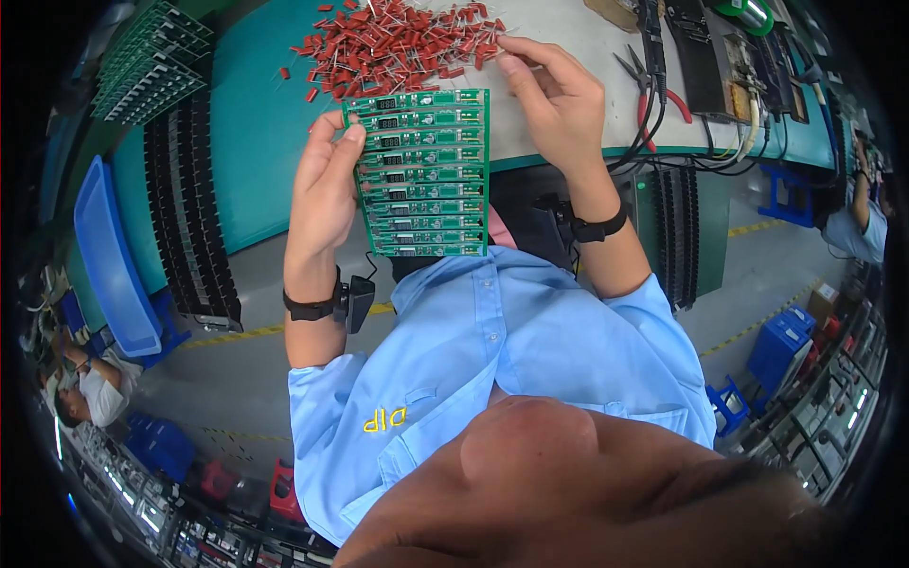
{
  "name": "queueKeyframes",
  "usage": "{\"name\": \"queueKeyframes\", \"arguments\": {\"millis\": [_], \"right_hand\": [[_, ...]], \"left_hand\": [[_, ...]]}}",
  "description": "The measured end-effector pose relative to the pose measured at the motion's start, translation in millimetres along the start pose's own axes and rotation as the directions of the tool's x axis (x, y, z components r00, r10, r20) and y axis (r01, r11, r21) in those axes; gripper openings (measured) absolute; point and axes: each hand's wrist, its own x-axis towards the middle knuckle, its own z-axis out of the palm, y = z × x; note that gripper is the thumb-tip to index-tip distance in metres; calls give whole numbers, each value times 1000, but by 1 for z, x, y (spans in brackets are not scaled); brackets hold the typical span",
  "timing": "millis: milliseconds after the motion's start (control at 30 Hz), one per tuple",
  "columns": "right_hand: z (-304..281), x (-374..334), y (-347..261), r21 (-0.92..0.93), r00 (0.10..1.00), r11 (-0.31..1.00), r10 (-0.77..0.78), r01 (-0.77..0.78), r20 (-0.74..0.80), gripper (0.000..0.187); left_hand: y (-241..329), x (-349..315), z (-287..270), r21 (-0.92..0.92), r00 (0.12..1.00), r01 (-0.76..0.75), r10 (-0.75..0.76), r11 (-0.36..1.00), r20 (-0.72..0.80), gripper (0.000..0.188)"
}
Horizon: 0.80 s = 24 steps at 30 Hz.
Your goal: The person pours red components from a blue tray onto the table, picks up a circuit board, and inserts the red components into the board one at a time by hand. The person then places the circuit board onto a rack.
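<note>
My left hand (327,185) grips the left edge of a green circuit board panel (423,180), thumb on its face. The panel is made of several narrow strips, each with a small dark display and tiny parts, and it is tilted up in front of my shirt. Just beyond it on the table lies a heap of red capacitors (398,47) with thin wire leads. At the heap's right edge my right hand (559,99) has its thumb and index finger brought together in a pinch. Whatever lies between those fingertips is too small to make out.
Stacked green boards (156,62) and a black slotted rack (189,208) stand at left, with a blue tray (118,256) beyond. Red-handled pliers (653,95), cables and a solder spool (753,14) are at right. Co-workers appear at both far sides.
</note>
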Motion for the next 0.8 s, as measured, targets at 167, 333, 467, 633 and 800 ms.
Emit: {"name": "queueKeyframes", "arguments": {"millis": [167, 333, 467, 633, 800], "right_hand": [[-1, -5, 7, 121, 998, 992, 52, -47, -41, 20], [-1, -5, 8, 128, 997, 991, 34, -25, -68, 15], [-1, -5, 5, 167, 991, 981, 113, -100, -72, 13], [-5, -3, 5, 202, 992, 974, 117, -106, -44, 14], [-14, -4, -7, 269, 977, 953, 177, -140, -120, 18]], "left_hand": [[-7, 20, 7, 29, 1000, -6, 6, 1000, -21, 17], [-11, 33, 1, 78, 997, -79, 78, 994, 11, 15], [-12, 37, 2, 112, 996, -86, 84, 990, 20, 13], [-14, 29, 4, 49, 999, -33, 32, 998, 5, 15], [-11, 11, 33, -58, 995, -71, 67, 996, -79, 27]]}}
